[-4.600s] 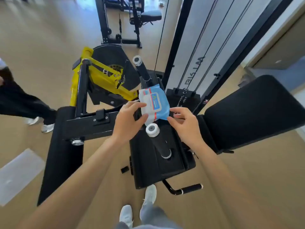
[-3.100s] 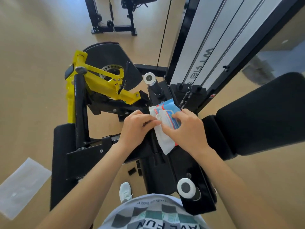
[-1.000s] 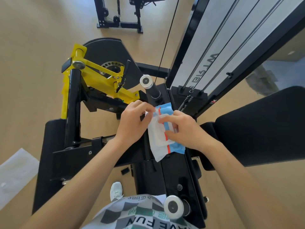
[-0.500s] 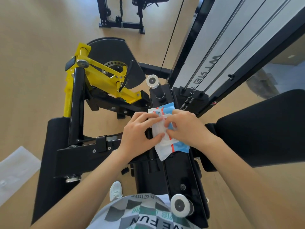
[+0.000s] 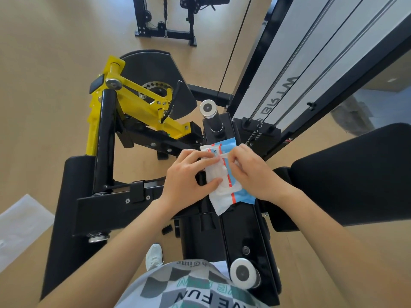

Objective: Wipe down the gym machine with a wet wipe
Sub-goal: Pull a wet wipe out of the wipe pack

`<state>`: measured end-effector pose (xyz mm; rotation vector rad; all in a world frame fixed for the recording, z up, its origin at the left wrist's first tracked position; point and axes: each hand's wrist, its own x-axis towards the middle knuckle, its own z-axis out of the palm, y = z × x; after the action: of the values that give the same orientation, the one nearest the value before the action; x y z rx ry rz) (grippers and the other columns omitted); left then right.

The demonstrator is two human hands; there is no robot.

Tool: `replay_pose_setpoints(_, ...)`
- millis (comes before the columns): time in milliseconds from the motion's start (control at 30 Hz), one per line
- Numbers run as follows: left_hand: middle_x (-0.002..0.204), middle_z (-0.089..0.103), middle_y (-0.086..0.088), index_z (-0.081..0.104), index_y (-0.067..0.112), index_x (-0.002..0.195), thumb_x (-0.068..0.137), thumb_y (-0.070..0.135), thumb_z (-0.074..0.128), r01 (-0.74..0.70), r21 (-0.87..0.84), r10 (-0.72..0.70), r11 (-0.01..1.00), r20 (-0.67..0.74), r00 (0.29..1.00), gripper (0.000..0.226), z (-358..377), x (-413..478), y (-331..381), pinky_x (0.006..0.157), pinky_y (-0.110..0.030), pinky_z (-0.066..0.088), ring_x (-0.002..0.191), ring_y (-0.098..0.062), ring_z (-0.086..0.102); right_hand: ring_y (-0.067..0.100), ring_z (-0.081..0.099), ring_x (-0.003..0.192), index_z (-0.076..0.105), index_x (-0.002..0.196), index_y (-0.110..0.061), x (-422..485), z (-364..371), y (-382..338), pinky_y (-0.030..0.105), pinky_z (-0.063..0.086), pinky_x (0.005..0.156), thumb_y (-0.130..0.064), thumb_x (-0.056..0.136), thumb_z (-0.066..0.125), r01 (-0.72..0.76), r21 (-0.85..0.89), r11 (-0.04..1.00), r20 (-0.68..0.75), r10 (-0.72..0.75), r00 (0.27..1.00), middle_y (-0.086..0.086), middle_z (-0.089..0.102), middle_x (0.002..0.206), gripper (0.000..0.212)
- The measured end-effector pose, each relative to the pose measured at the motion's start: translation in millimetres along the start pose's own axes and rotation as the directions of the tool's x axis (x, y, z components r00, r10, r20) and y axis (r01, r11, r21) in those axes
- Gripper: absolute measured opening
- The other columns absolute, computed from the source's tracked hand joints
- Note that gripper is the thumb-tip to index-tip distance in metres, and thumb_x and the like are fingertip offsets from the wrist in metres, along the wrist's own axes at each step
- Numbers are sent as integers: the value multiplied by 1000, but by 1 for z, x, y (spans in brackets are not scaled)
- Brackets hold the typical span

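A blue and white wet wipe pack (image 5: 231, 194) with red stripes is held above the black seat (image 5: 242, 232) of the gym machine. My left hand (image 5: 186, 181) grips the pack's left side, thumb and fingers curled on it. My right hand (image 5: 251, 172) pinches at the pack's top face near its opening, where white material shows. The machine's yellow lever arm (image 5: 142, 107) lies to the left, and its black back pad (image 5: 351, 172) to the right.
Chrome-capped handles stand ahead (image 5: 208, 108) and near my body (image 5: 243, 273). The weight stack tower (image 5: 307, 61) rises at upper right. Another machine's frame (image 5: 166, 23) stands farther off. A white sheet (image 5: 20, 225) lies on the wooden floor at left.
The pack went from held up in front to down over the seat. Both hands closed in on it, and my right fingers shifted up to pinch at its top.
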<state>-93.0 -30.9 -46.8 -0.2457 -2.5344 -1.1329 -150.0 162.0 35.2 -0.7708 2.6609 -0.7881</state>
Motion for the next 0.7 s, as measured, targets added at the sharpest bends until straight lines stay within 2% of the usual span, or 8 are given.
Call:
replay_pose_setpoints(100, 125, 67, 14, 73, 28, 125, 84, 55, 71, -6, -3, 6, 1000, 0, 1000, 49, 0, 0, -1, 88, -30, 55, 118, -13, 54, 9, 51, 82, 52, 91, -25, -1, -4, 5, 17, 48, 69, -12, 100, 57, -35, 102, 994, -74, 43, 996, -8, 47, 93, 17)
replay_pose_setpoints(167, 125, 67, 13, 73, 27, 125, 85, 56, 70, -15, 4, 15, 1000, 0, 1000, 49, 1, 0, -3, 87, -29, 55, 118, -13, 54, 2, 51, 81, 59, 98, -25, -4, -5, 5, 11, 44, 69, -17, 94, 70, -13, 50, 999, -67, 17, 998, -13, 46, 91, 14)
replay_pose_setpoints(267, 126, 67, 13, 73, 28, 124, 87, 57, 70, -18, 13, 18, 1000, -1, 1000, 48, 2, 0, -3, 86, -28, 55, 118, -13, 54, -2, 50, 80, 68, 103, -22, -6, 1, 4, 4, 40, 72, -30, 86, 80, 31, -118, 992, -51, -37, 998, -15, 43, 94, 22)
replay_pose_setpoints(300, 126, 67, 13, 73, 28, 124, 87, 57, 69, -18, 13, 18, 1000, -2, 1000, 47, 2, 0, -3, 86, -28, 54, 117, -13, 54, 0, 51, 81, 70, 102, -21, -6, 4, 2, 7, 42, 77, -31, 86, 80, 38, -165, 986, -63, -49, 997, -12, 45, 95, 22)
replay_pose_setpoints(400, 126, 67, 12, 73, 28, 125, 87, 57, 68, -21, 11, 21, 1000, 3, 1000, 48, 2, 0, -3, 88, -29, 54, 118, -14, 54, 14, 58, 85, 74, 94, -18, -3, 11, -2, 31, 57, 80, -27, 89, 77, 12, -205, 979, -97, -32, 995, -8, 50, 92, 10)
replay_pose_setpoints(467, 127, 67, 12, 72, 28, 125, 86, 56, 69, -21, 14, 21, 1000, 6, 1000, 48, 1, 0, -3, 88, -30, 54, 118, -14, 54, 18, 57, 85, 73, 89, -17, -2, 13, -4, 37, 57, 78, -22, 90, 74, -13, -172, 985, -101, -5, 995, -9, 49, 88, 5)
replay_pose_setpoints(600, 127, 66, 12, 72, 28, 125, 86, 56, 70, -21, 16, 21, 1000, 10, 1000, 48, 2, 0, -3, 87, -29, 54, 118, -14, 54, 6, 49, 78, 60, 87, -19, -3, 7, -7, 15, 44, 72, -14, 97, 64, -112, 23, 993, -58, 113, 992, -14, 42, 87, 13)
replay_pose_setpoints(700, 126, 67, 12, 72, 28, 124, 85, 56, 70, -19, 9, 19, 1000, 6, 1000, 48, 2, 0, -3, 88, -27, 53, 118, -13, 54, 5, 50, 79, 53, 88, -22, -2, -2, -9, 9, 44, 70, -14, 102, 56, -166, 141, 976, -63, 177, 982, -10, 45, 90, 17)
